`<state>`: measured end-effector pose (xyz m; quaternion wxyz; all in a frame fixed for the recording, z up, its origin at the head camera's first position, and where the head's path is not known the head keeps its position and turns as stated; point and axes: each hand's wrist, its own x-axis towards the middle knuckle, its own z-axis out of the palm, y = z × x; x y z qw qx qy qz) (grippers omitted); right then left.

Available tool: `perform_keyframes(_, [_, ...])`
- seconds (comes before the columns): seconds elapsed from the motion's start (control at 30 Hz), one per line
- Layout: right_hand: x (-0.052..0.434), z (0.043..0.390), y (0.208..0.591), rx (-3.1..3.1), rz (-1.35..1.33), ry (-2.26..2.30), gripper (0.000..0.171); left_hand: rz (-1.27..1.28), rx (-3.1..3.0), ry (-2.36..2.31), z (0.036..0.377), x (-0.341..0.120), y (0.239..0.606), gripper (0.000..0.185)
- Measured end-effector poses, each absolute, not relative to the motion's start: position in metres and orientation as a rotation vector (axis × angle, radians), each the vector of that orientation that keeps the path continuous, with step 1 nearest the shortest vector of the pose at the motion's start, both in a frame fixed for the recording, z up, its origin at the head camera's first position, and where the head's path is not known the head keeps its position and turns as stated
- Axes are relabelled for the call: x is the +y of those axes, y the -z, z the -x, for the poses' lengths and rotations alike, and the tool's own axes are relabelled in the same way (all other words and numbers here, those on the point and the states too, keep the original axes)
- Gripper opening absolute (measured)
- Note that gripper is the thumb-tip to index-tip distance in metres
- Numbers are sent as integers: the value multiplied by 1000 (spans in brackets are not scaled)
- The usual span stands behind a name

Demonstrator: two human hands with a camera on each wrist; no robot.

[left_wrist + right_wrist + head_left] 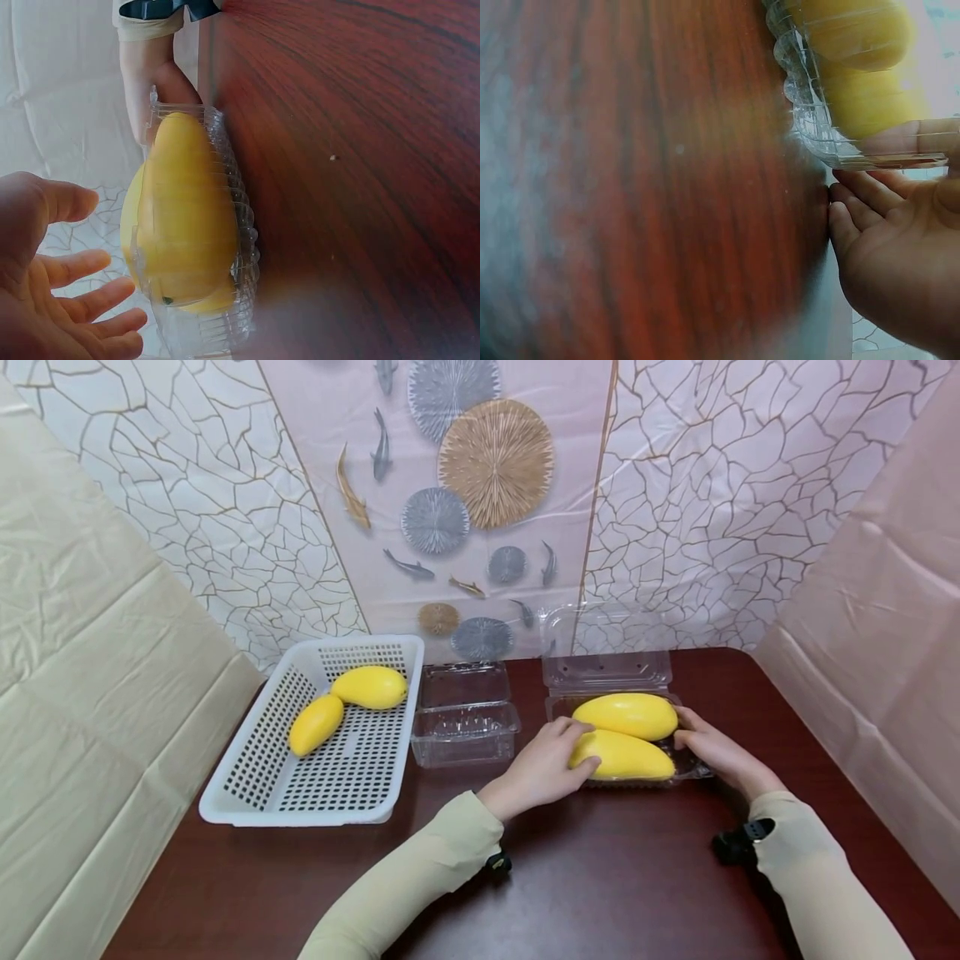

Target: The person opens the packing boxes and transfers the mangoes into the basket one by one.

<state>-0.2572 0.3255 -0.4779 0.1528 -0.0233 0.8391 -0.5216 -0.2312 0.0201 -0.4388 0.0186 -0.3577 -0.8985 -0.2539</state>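
Observation:
Two yellow mangoes lie side by side in an opened clear plastic clamshell box (686, 764): a rear mango (626, 714) and a front mango (622, 755). My left hand (543, 764) is at the box's left end, by the front mango. In the left wrist view its fingers (86, 262) are spread and relaxed, apart from the fruit. At the opposite end, my right hand (720, 752) grips the box wall. The right wrist view shows its thumb through the plastic, with the other fingers (870, 199) outside.
Left on the table stands a white perforated basket (300, 816) holding two more mangoes (369, 687). Between basket and opened box sits another clear plastic box (465, 747). The opened box's lid (606, 670) stands up behind it, near the patterned backdrop (495, 568).

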Motion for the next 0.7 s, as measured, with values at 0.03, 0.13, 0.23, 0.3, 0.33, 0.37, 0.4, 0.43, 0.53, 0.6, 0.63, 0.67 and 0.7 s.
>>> perform_keyframes(0.03, [325,257,478,2406,66,1497,79,1114,-2795,779,232,21,439,48])
perform_keyframes(0.13, [325,257,478,2405,60,1504,79,1128,-2815,755,232,22,440,50])
perform_keyframes(0.23, [325,256,478,2404,54,1500,80,1146,-2825,709,231,23,443,52])
perform_keyframes(0.3, [326,257,478,2405,54,1499,79,1147,-2825,665,230,24,445,53])
perform_keyframes(0.33, [326,257,478,2404,51,1498,80,1146,-2822,644,229,24,446,53])
perform_keyframes(0.37, [326,257,478,2405,52,1496,80,1144,-2816,626,229,24,447,54])
perform_keyframes(0.4, [325,257,478,2403,50,1499,80,1141,-2814,612,229,24,448,54])
perform_keyframes(0.43, [325,257,478,2405,51,1496,80,1137,-2809,602,228,25,448,54])
perform_keyframes(0.53, [326,257,479,2407,52,1495,80,1139,-2795,586,229,26,448,55])
perform_keyframes(0.6, [327,257,479,2409,54,1493,80,1149,-2793,575,229,27,448,55])
perform_keyframes(0.63, [327,257,480,2410,57,1491,80,1153,-2793,570,229,27,448,55])
perform_keyframes(0.67, [327,257,480,2410,61,1495,80,1158,-2795,566,229,27,448,55])
perform_keyframes(0.7, [328,257,480,2411,67,1497,80,1161,-2798,562,230,28,448,56])
